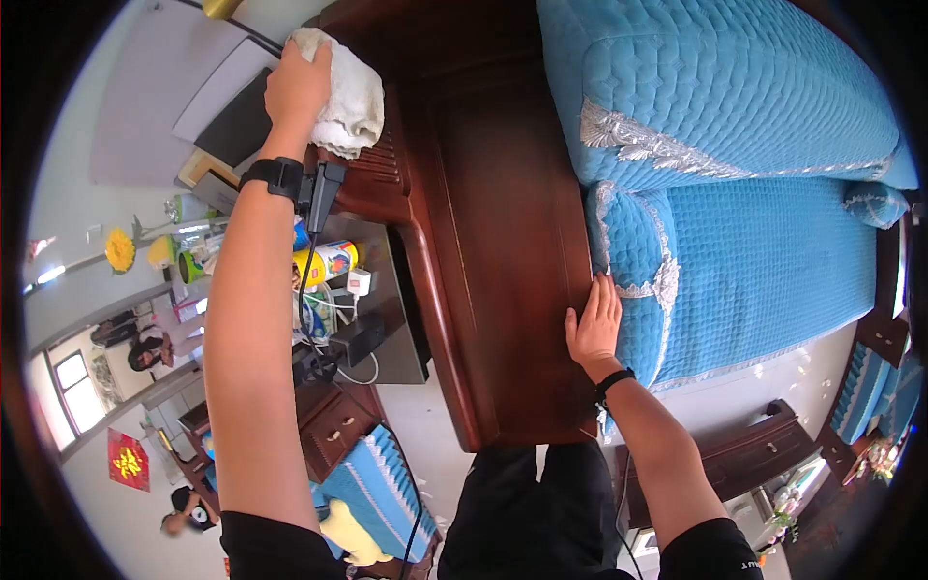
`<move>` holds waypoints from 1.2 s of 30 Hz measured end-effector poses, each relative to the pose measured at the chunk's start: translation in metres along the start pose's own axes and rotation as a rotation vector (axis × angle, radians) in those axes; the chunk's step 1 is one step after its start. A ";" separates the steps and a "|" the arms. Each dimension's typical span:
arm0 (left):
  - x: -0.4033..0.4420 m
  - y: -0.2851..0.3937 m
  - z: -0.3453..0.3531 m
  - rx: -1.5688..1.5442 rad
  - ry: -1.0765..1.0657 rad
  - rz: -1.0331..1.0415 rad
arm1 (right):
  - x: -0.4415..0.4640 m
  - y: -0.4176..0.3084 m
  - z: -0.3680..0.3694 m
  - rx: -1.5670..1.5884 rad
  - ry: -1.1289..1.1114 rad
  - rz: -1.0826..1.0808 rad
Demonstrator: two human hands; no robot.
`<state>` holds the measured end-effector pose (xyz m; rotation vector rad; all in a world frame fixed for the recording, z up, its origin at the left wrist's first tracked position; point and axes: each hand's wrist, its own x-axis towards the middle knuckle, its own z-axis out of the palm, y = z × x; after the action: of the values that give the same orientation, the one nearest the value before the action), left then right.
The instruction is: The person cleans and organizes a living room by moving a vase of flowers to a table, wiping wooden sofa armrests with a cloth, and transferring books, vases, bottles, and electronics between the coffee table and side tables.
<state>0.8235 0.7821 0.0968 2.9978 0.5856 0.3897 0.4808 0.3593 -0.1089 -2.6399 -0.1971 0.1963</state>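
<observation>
Black trousers: nearest, at the front edge of the wooden panel (pixel 512 242).
Right hand (pixel 592 329): flat, fingers straight, grasping nothing; laid where the panel meets the blue quilted cushion (pixel 641 261) on its right, a black band (pixel 615 384) at the wrist.
Side table (pixel 401 353): left of the panel, bearing a black power adapter (pixel 358 336), a white charger (pixel 359 281) and, farther back, a yellow can (pixel 333 261) on its side.
Left hand (pixel 298 87): far left, grasping the cloth between thumb and fingers.
White cloth (pixel 355 97): bunched beside the slatted woodwork (pixel 375 169); whether it touches the slats is unclear.
Blue quilted backrest cover (pixel 744 87): far right, silver-trimmed.
</observation>
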 end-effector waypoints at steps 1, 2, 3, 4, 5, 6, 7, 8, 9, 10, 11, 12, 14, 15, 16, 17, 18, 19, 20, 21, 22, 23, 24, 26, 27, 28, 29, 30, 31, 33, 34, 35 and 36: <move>-0.001 0.003 -0.002 -0.014 0.003 0.014 | 0.001 0.000 -0.001 -0.002 0.004 0.006; -0.001 0.007 -0.005 -0.013 0.002 0.026 | 0.001 -0.001 -0.002 -0.009 0.009 0.002; -0.002 0.011 -0.007 0.026 -0.027 0.007 | 0.000 0.000 -0.003 -0.008 0.013 0.010; -0.005 0.015 -0.009 0.064 -0.054 -0.013 | 0.000 0.000 -0.003 -0.002 0.011 0.010; -0.010 0.018 -0.012 0.064 -0.052 -0.007 | 0.000 0.000 -0.003 0.007 0.009 0.009; -0.017 0.019 -0.013 0.121 -0.038 0.103 | 0.000 0.000 -0.003 0.012 0.012 0.012; -0.027 0.020 -0.018 0.180 -0.022 0.211 | -0.001 0.001 -0.002 0.008 0.018 0.004; -0.043 0.028 -0.030 0.221 -0.053 0.283 | -0.001 0.002 -0.001 0.005 0.025 -0.005; -0.054 0.023 -0.035 0.228 -0.052 0.285 | -0.001 0.003 0.000 0.013 0.025 -0.006; -0.063 0.015 -0.034 0.345 0.026 0.540 | -0.002 0.004 0.001 0.015 0.030 -0.006; -0.071 0.013 -0.039 0.459 0.105 0.796 | -0.001 0.003 0.001 0.017 0.036 -0.004; -0.078 0.013 -0.042 0.518 -0.040 0.759 | -0.001 0.003 0.001 0.018 0.025 0.003; -0.093 0.015 -0.054 0.619 -0.117 0.870 | -0.002 0.002 -0.002 0.027 0.020 0.013; -0.099 0.017 -0.059 0.718 -0.193 0.978 | -0.001 0.002 -0.002 0.035 0.018 0.020; -0.106 0.019 -0.062 0.697 -0.275 1.036 | 0.000 0.003 -0.002 0.041 0.017 0.024; -0.109 0.030 -0.069 0.716 -0.530 1.047 | -0.001 0.004 -0.001 0.037 0.017 0.019; -0.110 0.029 -0.061 0.737 -0.646 1.049 | -0.001 0.004 -0.001 0.031 0.018 0.014; -0.109 0.027 -0.050 0.756 -0.761 1.047 | 0.000 0.004 0.000 0.038 0.021 0.020; -0.104 0.034 -0.045 0.762 -0.761 1.053 | 0.000 0.004 -0.001 0.047 0.019 0.023; -0.099 0.043 -0.038 0.848 -0.907 0.993 | 0.000 0.005 -0.002 0.056 0.016 0.025; -0.092 0.051 -0.030 0.930 -1.052 0.924 | 0.000 0.006 -0.003 0.058 0.017 0.028; -0.086 0.052 -0.021 0.932 -1.053 0.925 | 0.000 0.006 -0.004 0.060 0.006 0.034; -0.080 0.051 -0.014 0.938 -1.047 0.939 | -0.001 0.006 -0.003 0.065 -0.007 0.041; -0.062 0.064 0.004 1.148 -1.155 0.870 | 0.001 0.006 -0.001 0.080 0.001 0.042; -0.055 0.066 0.009 1.174 -1.101 0.868 | 0.000 0.008 -0.002 0.077 0.010 0.041; -0.045 0.061 0.017 1.199 -1.038 0.851 | 0.000 0.010 -0.002 0.076 0.006 0.063; -0.035 0.057 0.027 1.216 -0.976 0.838 | 0.000 0.009 -0.003 0.083 0.000 0.067; -0.026 0.061 0.030 1.221 -0.968 0.823 | 0.001 0.009 -0.004 0.083 -0.008 0.069; -0.017 0.067 0.030 1.223 -0.964 0.804 | 0.001 0.010 -0.005 0.093 -0.026 0.081; -0.005 0.064 0.041 1.178 -0.961 0.777 | 0.001 0.012 -0.004 0.090 -0.026 0.063; -0.005 0.070 0.044 1.198 -0.999 0.742 | 0.001 0.012 -0.006 0.092 -0.034 0.064; -0.011 0.074 0.048 1.192 -1.008 0.755 | 0.000 0.013 -0.006 0.086 -0.042 0.076; -0.018 0.074 0.050 1.265 -0.994 0.739 | 0.001 0.013 -0.005 0.089 -0.038 0.070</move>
<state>0.8473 0.7060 0.0526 3.5268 -0.6480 -2.0604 0.4835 0.3457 -0.1108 -2.5578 -0.1067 0.2728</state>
